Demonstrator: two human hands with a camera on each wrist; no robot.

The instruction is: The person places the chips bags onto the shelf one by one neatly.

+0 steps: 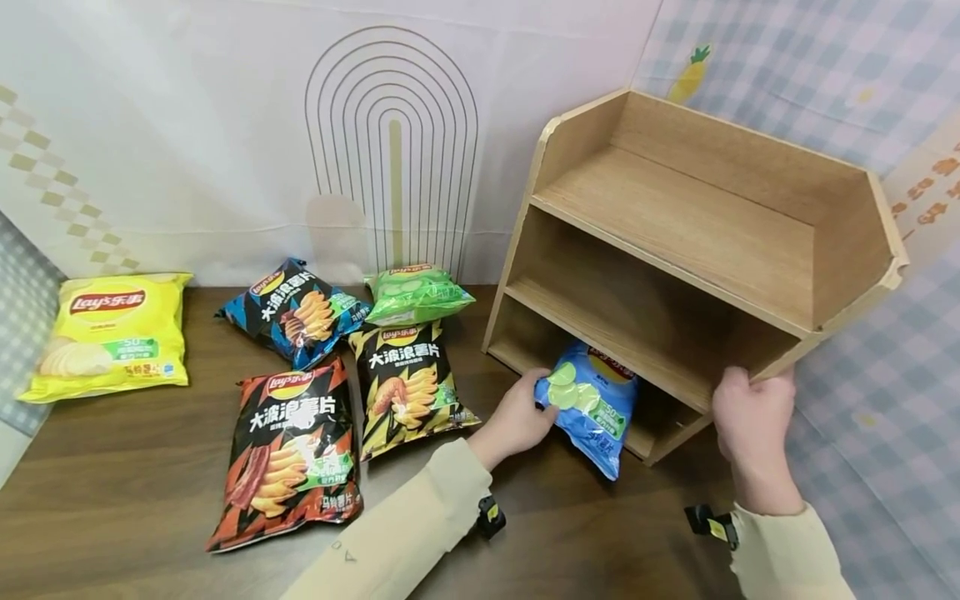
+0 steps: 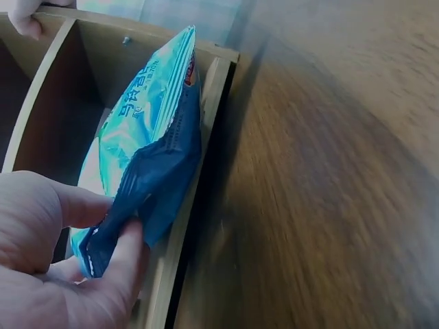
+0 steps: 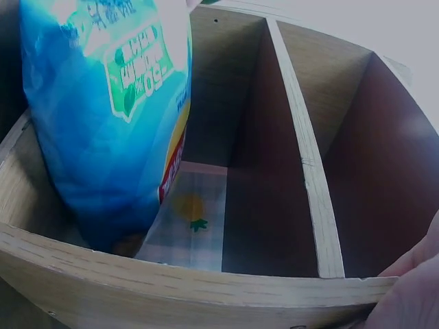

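Note:
A blue bag of Lay's potato chips (image 1: 588, 400) with lime slices on it leans partly inside the bottom compartment of a small wooden shelf (image 1: 705, 212). Its lower end sticks out past the front. My left hand (image 1: 519, 422) pinches the bag's left edge; in the left wrist view, thumb and fingers squeeze the crimped seam (image 2: 113, 236). On the other side, my right hand (image 1: 756, 429) grips the shelf's right side panel, around the level of the middle board. In the right wrist view, the bag (image 3: 113, 130) stands within the compartment, close to the bottom board.
Left of the shelf lie several chip bags: a green one (image 1: 416, 293), a black-and-yellow one (image 1: 405, 387), a black-and-blue one (image 1: 296, 312), a black-and-red one (image 1: 292, 454) and a yellow one (image 1: 112, 333). Cloth-covered walls stand behind the brown wooden table (image 1: 120, 483).

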